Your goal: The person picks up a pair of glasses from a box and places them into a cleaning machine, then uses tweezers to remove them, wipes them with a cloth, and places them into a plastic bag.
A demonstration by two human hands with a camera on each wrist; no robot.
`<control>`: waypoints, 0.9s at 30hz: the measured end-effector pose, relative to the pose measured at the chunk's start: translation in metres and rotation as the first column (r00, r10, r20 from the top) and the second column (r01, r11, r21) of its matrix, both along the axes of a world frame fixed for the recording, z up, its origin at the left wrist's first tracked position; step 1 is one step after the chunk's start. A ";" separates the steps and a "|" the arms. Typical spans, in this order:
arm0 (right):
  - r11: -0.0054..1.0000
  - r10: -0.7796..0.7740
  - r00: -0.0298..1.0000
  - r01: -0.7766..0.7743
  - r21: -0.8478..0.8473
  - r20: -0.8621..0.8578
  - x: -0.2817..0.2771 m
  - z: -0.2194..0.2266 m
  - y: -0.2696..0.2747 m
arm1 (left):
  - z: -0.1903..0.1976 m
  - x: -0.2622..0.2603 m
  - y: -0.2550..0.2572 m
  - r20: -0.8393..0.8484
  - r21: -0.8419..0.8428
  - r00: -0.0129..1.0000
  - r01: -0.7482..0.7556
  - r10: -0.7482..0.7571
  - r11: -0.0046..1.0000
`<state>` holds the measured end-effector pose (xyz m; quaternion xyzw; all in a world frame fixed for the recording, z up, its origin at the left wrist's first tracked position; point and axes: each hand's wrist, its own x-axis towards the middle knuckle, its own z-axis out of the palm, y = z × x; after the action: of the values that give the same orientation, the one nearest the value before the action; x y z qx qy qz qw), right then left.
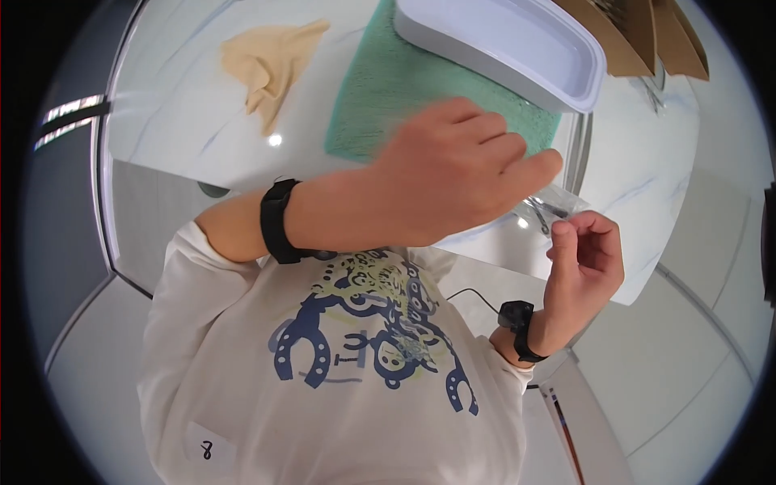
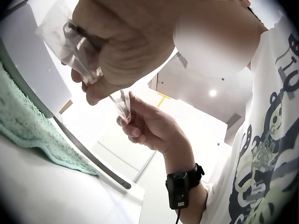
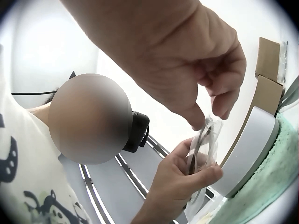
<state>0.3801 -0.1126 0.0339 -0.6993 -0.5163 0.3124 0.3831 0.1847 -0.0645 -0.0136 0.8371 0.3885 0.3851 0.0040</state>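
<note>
Bag [image 3: 212, 144]: clear plastic, held raised over the near part of the counter [image 1: 178, 93]. The counter has a white, grey-veined top. A green towel [image 1: 372, 97] lies on it. A pale tub [image 1: 485, 61] stands on the towel, toward its far side. A cardboard box [image 1: 618, 40] is located near the tub's right end; its full extent falls outside the head view. A beige cloth [image 1: 271, 69] lies crumpled to the left of the towel, apart from it.

Left hand [image 1: 465, 166]: blurred in the head view; in both wrist views its fingers are curled round the bag. Right hand [image 1: 590, 263]: thumb and forefinger pinch one end of the bag. The hands are near each other, with the bag between them.

Tool [image 3: 192, 161]: slender, dark, inside the bag; its type cannot be told.

Step in hand, as judged: working the end of the bag with the right fingertips while the left hand supports the rest. The next move appears to call for a firm left grip and light, controlled right-hand force, with the tool kept from slipping.
</note>
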 end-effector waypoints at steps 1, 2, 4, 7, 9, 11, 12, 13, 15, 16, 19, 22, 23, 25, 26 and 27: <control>1.000 0.023 1.000 -0.023 -0.004 -0.008 0.000 -0.002 0.000 | 0.001 -0.001 -0.001 -0.008 -0.004 1.000 -0.023 0.023 1.000; 0.999 0.014 1.000 -0.015 -0.028 -0.010 0.002 -0.005 0.001 | 0.002 -0.001 -0.001 -0.013 -0.006 1.000 -0.023 0.023 1.000; 0.998 0.029 1.000 -0.029 -0.060 -0.004 0.003 -0.005 0.001 | 0.003 -0.003 -0.002 -0.028 -0.008 0.998 -0.052 0.051 0.999; 0.999 0.044 0.999 -0.044 -0.003 -0.028 -0.001 -0.004 -0.002 | -0.006 -0.003 -0.004 -0.079 -0.052 0.996 -0.050 0.045 0.997; 0.999 0.045 0.999 -0.045 0.012 -0.023 -0.004 -0.002 -0.003 | -0.012 -0.001 -0.005 -0.116 -0.063 0.993 -0.019 0.011 0.998; 0.969 0.161 0.982 -0.137 0.206 -0.102 -0.005 0.003 -0.009 | -0.014 0.001 -0.005 -0.087 -0.086 0.996 -0.010 0.003 0.996; 0.949 0.196 0.976 -0.166 0.266 -0.089 -0.001 0.003 -0.012 | -0.016 0.005 -0.006 -0.052 -0.108 0.999 0.005 -0.010 0.994; 0.957 0.166 0.983 -0.141 0.253 -0.079 -0.001 0.004 -0.012 | -0.015 0.005 -0.006 -0.039 -0.120 0.998 0.036 -0.041 0.992; 0.925 0.178 0.967 -0.101 0.367 -0.182 -0.001 0.009 -0.009 | -0.011 -0.004 -0.005 0.019 -0.232 0.994 0.107 -0.105 0.967; 0.914 0.137 0.979 -0.066 0.400 -0.150 -0.001 0.011 -0.009 | -0.013 -0.006 -0.007 0.043 -0.220 0.990 0.138 -0.131 0.966; 0.773 0.258 0.952 -0.304 0.557 0.162 0.022 0.019 -0.017 | -0.013 -0.009 -0.001 0.091 -0.222 0.986 0.154 -0.137 0.963; 0.849 0.074 0.993 -0.110 0.517 0.091 0.017 0.023 -0.015 | 0.000 -0.005 -0.001 0.114 -0.297 0.987 0.144 -0.115 0.944; 0.879 -0.054 0.997 0.018 0.476 0.062 0.019 0.021 -0.010 | 0.001 -0.003 0.002 0.094 -0.286 0.989 0.140 -0.117 0.948; 0.876 -0.025 0.995 -0.024 0.482 0.095 0.032 0.022 -0.014 | 0.005 -0.001 0.006 0.069 -0.273 0.992 0.117 -0.102 0.955; 0.853 -0.010 0.993 -0.053 0.518 0.118 0.033 0.023 -0.018 | 0.007 -0.002 0.006 0.071 -0.284 0.991 0.126 -0.110 0.950; 0.830 0.004 0.990 -0.081 0.551 0.140 0.034 0.023 -0.019 | 0.007 -0.003 0.005 0.073 -0.298 0.990 0.135 -0.119 0.945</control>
<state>0.4144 -0.1321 0.0565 -0.5654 -0.6245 0.1103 0.5275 0.1822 -0.0599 -0.0064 0.8393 0.3879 0.3422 0.1674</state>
